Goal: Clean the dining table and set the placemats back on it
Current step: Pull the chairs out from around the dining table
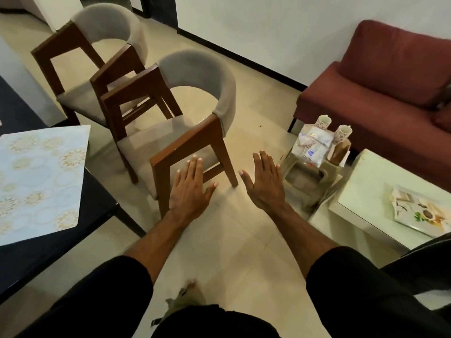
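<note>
We hold both hands out flat over the pale tiled floor (231, 240), palms down and fingers spread, gripping nothing: the left hand (189, 189) hangs in front of the nearer grey-cushioned wooden armchair (185, 113), the right hand (266, 184) just beside it toward the small beige plastic stool (305, 176). No writing or brand can be read anywhere; the packets piled on the stool carry blue and red print too small to make out.

The pale blue placemat with gold floral medallions (41, 181) lies flat on the dark dining table (44, 259) at our left, near the table's corner. Its long axis runs away from us, tilted slightly, with its far right corner pointing toward the second grey-cushioned wooden armchair (97, 57).

Two patterned white mugs (323, 121) stand at the back of the stool, before the maroon sofa (390, 89). A white glass-topped side table (366, 189) at our right bears a printed tray (419, 211).
</note>
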